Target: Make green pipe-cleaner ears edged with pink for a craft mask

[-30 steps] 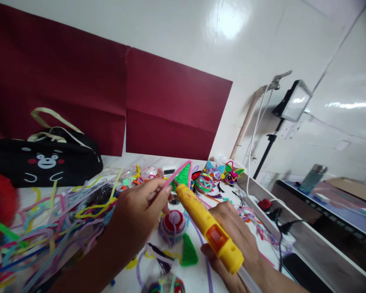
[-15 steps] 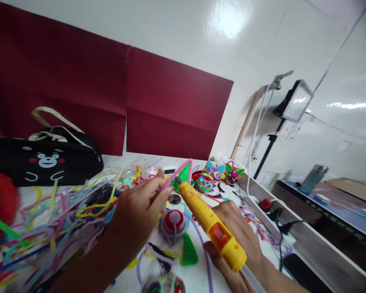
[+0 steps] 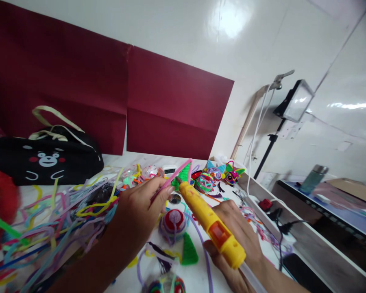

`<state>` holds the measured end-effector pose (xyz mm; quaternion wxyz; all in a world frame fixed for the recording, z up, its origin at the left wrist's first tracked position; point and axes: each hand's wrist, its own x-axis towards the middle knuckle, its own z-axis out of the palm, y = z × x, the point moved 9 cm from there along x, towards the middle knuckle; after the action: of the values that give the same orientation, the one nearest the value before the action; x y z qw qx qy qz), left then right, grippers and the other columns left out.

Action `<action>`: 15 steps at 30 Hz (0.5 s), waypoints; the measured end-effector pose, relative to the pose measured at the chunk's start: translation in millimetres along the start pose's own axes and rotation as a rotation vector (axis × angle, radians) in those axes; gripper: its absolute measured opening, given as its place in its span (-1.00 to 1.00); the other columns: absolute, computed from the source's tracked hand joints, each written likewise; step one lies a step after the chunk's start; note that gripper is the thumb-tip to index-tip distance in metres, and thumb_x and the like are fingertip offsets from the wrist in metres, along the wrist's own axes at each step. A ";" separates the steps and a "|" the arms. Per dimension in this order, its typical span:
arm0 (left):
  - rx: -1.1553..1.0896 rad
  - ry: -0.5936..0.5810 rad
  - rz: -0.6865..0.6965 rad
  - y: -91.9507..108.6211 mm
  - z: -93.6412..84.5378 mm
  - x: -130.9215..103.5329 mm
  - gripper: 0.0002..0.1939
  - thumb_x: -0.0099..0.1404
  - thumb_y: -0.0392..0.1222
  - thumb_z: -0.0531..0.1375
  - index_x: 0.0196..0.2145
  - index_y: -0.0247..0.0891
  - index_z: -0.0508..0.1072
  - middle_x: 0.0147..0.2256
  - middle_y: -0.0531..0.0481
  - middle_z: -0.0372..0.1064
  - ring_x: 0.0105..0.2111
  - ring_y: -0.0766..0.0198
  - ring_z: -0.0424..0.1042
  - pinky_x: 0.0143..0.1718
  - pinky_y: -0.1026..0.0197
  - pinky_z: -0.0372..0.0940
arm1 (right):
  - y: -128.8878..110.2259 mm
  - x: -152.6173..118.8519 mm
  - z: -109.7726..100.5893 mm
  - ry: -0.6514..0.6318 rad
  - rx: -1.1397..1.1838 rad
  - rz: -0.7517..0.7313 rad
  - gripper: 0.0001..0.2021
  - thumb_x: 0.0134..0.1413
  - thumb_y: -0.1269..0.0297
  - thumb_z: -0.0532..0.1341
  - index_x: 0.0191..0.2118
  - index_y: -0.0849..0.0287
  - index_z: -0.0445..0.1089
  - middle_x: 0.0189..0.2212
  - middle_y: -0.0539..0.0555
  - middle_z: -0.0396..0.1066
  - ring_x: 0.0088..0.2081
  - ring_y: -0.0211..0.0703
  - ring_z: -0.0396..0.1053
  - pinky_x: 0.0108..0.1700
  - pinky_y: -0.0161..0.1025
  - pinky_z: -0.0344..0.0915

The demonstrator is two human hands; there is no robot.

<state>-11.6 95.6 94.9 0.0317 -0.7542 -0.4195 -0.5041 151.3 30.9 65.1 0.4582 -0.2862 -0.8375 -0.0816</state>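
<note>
Between thumb and fingers, my left hand (image 3: 143,203) pinches a green triangle (image 3: 185,174) edged with a pink pipe cleaner (image 3: 177,171). My right hand (image 3: 236,236) grips a yellow hot glue gun (image 3: 212,224), with a clear glue stick (image 3: 252,278) sticking out of its rear. The gun's nozzle meets the green triangle near the left fingertips; whether glue is coming out I cannot tell. Below the hands sit a red and purple yarn-wrapped ball (image 3: 173,224) and a second green triangle (image 3: 189,250). A multicoloured piece (image 3: 166,285) shows partly at the bottom edge.
Loose pipe cleaners (image 3: 64,219) cover the left side, before a black bag (image 3: 49,158). Finished colourful ornaments (image 3: 215,171) stand at the back. A power strip (image 3: 273,217) with plugs and cords lies right, near a dark phone (image 3: 305,272). A lamp (image 3: 297,101) stands behind.
</note>
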 end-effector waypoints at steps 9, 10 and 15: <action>0.016 0.009 0.004 1.8 -2.3 -1.2 -0.79 0.26 -0.21 0.06 -0.51 -0.25 0.38 -0.67 0.16 0.32 -0.66 0.38 0.33 -0.58 0.34 0.12 | -2.2 1.2 1.1 -0.036 -0.006 -0.007 -0.84 0.15 0.31 0.05 -0.15 0.20 0.21 -0.33 0.10 0.25 -0.33 -0.08 0.23 -0.29 -0.12 0.14; 0.022 0.007 0.004 2.2 -2.2 -1.1 -0.80 0.25 -0.22 0.07 -0.50 -0.25 0.39 -0.65 0.15 0.34 -0.65 0.38 0.33 -0.57 0.34 0.13 | -2.2 1.2 1.3 -0.041 -0.005 -0.001 -0.84 0.16 0.31 0.05 -0.15 0.21 0.21 -0.33 0.10 0.25 -0.32 -0.09 0.23 -0.28 -0.12 0.14; 0.053 -0.004 -0.006 4.6 -2.0 1.5 -0.81 0.23 -0.23 0.07 -0.49 -0.27 0.41 -0.62 0.12 0.37 -0.62 0.36 0.37 -0.55 0.34 0.14 | -4.9 2.4 0.2 -0.036 -0.006 -0.019 -0.85 0.15 0.35 0.05 -0.15 0.23 0.22 -0.33 0.10 0.25 -0.33 -0.10 0.22 -0.30 -0.13 0.13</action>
<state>-9.9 92.5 98.8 0.0495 -0.7529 -0.4350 -0.4913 147.5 27.9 67.5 0.4414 -0.2808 -0.8481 -0.0835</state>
